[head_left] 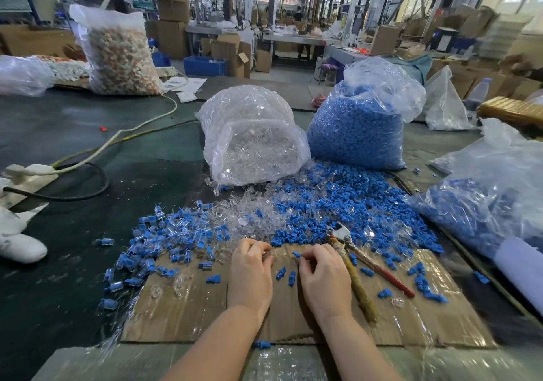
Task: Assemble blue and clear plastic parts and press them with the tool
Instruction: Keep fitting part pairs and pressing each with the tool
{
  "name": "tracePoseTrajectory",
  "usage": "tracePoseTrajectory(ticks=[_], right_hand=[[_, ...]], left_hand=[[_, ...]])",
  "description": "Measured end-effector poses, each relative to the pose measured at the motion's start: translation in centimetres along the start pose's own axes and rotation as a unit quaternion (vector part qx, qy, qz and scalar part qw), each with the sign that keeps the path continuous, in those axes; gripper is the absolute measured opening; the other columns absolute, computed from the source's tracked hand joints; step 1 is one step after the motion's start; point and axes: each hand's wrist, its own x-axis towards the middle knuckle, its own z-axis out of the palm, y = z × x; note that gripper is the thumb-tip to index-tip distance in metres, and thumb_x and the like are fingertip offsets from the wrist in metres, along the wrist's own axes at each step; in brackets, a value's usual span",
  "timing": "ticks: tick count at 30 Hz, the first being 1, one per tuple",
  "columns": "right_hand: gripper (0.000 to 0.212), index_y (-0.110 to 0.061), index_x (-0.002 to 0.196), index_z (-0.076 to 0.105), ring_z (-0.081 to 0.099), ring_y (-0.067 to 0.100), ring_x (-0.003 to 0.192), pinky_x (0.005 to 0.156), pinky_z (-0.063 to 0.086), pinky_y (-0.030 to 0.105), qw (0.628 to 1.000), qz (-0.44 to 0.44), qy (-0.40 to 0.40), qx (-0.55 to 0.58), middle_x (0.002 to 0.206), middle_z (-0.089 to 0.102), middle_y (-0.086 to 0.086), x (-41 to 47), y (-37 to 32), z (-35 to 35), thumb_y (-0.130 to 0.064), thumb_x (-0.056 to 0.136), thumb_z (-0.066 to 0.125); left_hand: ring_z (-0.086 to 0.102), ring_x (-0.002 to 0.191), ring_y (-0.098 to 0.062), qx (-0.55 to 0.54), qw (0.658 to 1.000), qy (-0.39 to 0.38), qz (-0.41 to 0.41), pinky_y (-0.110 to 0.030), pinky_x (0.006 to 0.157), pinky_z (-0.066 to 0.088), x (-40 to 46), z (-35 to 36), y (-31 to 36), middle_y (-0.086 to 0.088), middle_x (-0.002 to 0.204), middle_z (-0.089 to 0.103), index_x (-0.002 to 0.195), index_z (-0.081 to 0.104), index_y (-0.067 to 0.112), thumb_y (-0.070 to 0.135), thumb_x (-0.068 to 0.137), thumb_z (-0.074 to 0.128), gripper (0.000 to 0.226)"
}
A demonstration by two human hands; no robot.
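Mating a small blue plastic plug [296, 254] to a clear plastic shell [268, 255] over taped brown cardboard [188, 307]

Head view: plug pinched in right hand [321, 274], shell seemingly curled in left hand [251, 272]; red-handled metal pliers [364, 258] idle just right; risks: crooked seating, fumbled plug lost among loose blue pieces [352, 204]

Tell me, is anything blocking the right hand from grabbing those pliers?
Nothing visible. The pliers lie bare on the cardboard, just right of the right hand, which is pinching a blue part.

Pliers [360, 260] lie on the cardboard [182, 310], right of both hands [252, 269].
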Motion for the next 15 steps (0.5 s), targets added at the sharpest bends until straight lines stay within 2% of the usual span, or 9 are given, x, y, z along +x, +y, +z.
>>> tracePoseTrajectory(ticks=[6,12,15], right_hand=[[0.004,-0.015,0.084,0.061,0.048,0.008,0.083,0.074,0.036,0.015,1.0,0.003,0.0,-0.001,0.084,0.055,-0.009,-0.05,-0.01,0.01,-0.014,0.088,0.059],[0.004,-0.011,0.081,0.062,0.051,0.015,0.084,0.077,0.04,0.025,1.0,0.002,0.004,0.002,0.083,0.058,-0.002,-0.04,-0.03,-0.06,-0.01,0.085,0.061],[0.004,-0.012,0.082,0.062,0.051,0.014,0.084,0.077,0.04,0.023,1.0,-0.001,0.002,0.0,0.084,0.058,-0.004,-0.04,-0.01,-0.06,-0.011,0.086,0.061]], left_hand=[[0.047,0.096,-0.002,-0.011,1.0,0.001,0.0,-0.012,0.085,0.034,-0.23,-0.22,0.0,0.015,0.098,0.046,0.106,0.062,0.02,0.019,0.088,0.059,0.018],[0.048,0.091,-0.003,-0.024,1.0,0.007,0.003,-0.013,0.081,0.037,-0.33,-0.39,0.06,0.013,0.094,0.048,0.098,0.063,0.019,0.022,0.088,0.06,0.011],[0.049,0.09,-0.003,-0.037,0.999,0.009,0.007,-0.012,0.08,0.037,-0.39,-0.42,0.12,0.013,0.094,0.05,0.1,0.063,0.018,0.02,0.088,0.06,0.012]])
